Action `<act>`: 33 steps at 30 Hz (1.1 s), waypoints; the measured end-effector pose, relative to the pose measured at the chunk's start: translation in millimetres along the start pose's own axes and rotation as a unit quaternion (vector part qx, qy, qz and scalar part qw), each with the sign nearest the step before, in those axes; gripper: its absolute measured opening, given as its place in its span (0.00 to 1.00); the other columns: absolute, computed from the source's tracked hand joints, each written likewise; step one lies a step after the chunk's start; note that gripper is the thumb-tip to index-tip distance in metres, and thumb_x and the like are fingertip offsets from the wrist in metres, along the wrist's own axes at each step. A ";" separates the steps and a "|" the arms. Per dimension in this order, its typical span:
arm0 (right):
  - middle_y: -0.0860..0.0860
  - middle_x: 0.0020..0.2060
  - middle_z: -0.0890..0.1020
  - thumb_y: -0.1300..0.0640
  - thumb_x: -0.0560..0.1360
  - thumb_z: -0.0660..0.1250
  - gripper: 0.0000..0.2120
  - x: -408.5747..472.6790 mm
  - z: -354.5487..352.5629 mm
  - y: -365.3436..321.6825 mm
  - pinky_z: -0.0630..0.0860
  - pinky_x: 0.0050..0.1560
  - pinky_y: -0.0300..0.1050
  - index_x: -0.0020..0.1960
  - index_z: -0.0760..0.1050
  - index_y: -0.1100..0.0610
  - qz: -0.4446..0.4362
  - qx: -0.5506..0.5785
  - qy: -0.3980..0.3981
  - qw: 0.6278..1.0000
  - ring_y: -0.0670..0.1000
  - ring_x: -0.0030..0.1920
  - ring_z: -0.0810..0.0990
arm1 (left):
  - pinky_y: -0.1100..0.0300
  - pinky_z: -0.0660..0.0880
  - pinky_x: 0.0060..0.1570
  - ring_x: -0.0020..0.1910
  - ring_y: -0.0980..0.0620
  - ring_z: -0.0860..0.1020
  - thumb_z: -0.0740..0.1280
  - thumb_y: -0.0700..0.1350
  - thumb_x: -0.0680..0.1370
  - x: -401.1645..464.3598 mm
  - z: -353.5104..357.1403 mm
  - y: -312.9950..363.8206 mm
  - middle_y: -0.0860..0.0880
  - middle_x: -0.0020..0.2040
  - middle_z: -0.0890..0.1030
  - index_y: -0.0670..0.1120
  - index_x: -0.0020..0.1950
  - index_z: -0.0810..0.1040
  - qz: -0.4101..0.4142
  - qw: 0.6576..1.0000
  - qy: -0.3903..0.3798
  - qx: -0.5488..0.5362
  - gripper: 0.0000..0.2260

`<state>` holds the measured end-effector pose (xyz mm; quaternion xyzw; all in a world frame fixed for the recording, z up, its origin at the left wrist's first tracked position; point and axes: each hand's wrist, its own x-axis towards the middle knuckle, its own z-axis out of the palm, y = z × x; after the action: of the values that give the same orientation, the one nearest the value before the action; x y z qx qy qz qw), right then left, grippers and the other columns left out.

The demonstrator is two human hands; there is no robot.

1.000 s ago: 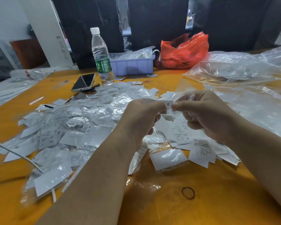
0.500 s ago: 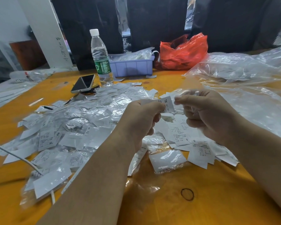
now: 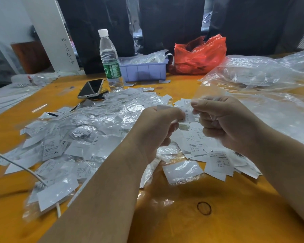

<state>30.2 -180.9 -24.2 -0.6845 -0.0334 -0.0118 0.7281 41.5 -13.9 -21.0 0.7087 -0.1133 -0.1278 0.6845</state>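
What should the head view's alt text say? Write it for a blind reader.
The left hand and right hand pinch a white XL label above an orange table strewn with labels. Behind are a water bottle, phone, purple tray and red bag.

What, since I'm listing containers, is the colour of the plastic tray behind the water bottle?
The plastic tray is lilac, clearest in the head view.

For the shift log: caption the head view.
Left hand and right hand pinch an XL label over a label heap on an orange table.
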 end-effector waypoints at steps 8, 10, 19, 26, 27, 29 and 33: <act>0.50 0.25 0.57 0.62 0.73 0.68 0.13 1.3 0.2 0.4 0.54 0.21 0.34 0.31 0.77 0.54 0.015 0.012 -0.028 0.999 0.47 0.25 0.53 | 0.66 0.59 0.21 0.21 0.56 0.61 0.66 0.40 0.75 0.1 -1.8 -0.5 0.52 0.25 0.67 0.48 0.30 0.75 -0.002 1.000 0.004 -0.016 0.13; 0.50 0.25 0.57 0.63 0.73 0.68 0.15 1.6 -0.2 0.0 0.54 0.21 0.34 0.29 0.76 0.53 0.023 0.019 -0.027 0.999 0.47 0.25 0.53 | 0.65 0.59 0.21 0.21 0.56 0.62 0.66 0.40 0.75 0.3 -2.5 -0.9 0.52 0.25 0.67 0.49 0.28 0.76 -0.004 1.000 0.003 -0.028 0.15; 0.48 0.24 0.59 0.63 0.72 0.68 0.10 2.7 -3.0 0.3 0.54 0.20 0.34 0.34 0.73 0.55 0.033 0.033 -0.016 0.999 0.46 0.24 0.53 | 0.65 0.57 0.21 0.22 0.56 0.60 0.65 0.39 0.77 0.8 -3.6 -1.7 0.51 0.26 0.68 0.45 0.39 0.76 -0.007 0.998 -0.011 -0.054 0.07; 0.50 0.25 0.59 0.65 0.74 0.67 0.13 2.9 -1.6 1.1 0.54 0.21 0.34 0.31 0.74 0.55 0.026 0.034 -0.008 0.999 0.47 0.24 0.53 | 0.65 0.56 0.21 0.23 0.55 0.59 0.66 0.39 0.76 2.8 -3.6 -3.7 0.51 0.26 0.68 0.47 0.36 0.74 -0.020 0.998 -0.004 -0.062 0.09; 0.49 0.25 0.59 0.65 0.74 0.67 0.13 2.8 -1.8 1.2 0.53 0.21 0.34 0.32 0.73 0.55 0.026 0.033 -0.012 0.999 0.46 0.24 0.53 | 0.65 0.56 0.21 0.22 0.55 0.59 0.66 0.39 0.76 2.9 -3.6 -4.0 0.51 0.26 0.68 0.47 0.35 0.74 -0.023 0.998 -0.001 -0.065 0.09; 0.49 0.25 0.60 0.64 0.74 0.67 0.14 2.7 -1.7 1.1 0.53 0.21 0.35 0.31 0.72 0.54 0.027 0.031 -0.020 0.999 0.46 0.24 0.53 | 0.65 0.57 0.21 0.22 0.55 0.60 0.66 0.39 0.76 3.3 -3.7 -4.0 0.51 0.26 0.68 0.47 0.36 0.74 -0.026 0.997 0.003 -0.073 0.09; 0.50 0.26 0.58 0.65 0.74 0.67 0.15 1.3 0.0 0.9 0.53 0.22 0.34 0.30 0.71 0.54 0.025 0.031 -0.030 0.999 0.47 0.25 0.52 | 0.65 0.56 0.21 0.23 0.55 0.60 0.66 0.40 0.76 3.6 -3.8 -3.7 0.51 0.26 0.69 0.47 0.36 0.75 -0.029 0.996 0.013 -0.080 0.09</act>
<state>31.5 -180.9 -25.0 -0.6620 -0.0388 0.0284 0.7480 46.1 -11.4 -24.7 0.6564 -0.0734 -0.1473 0.7363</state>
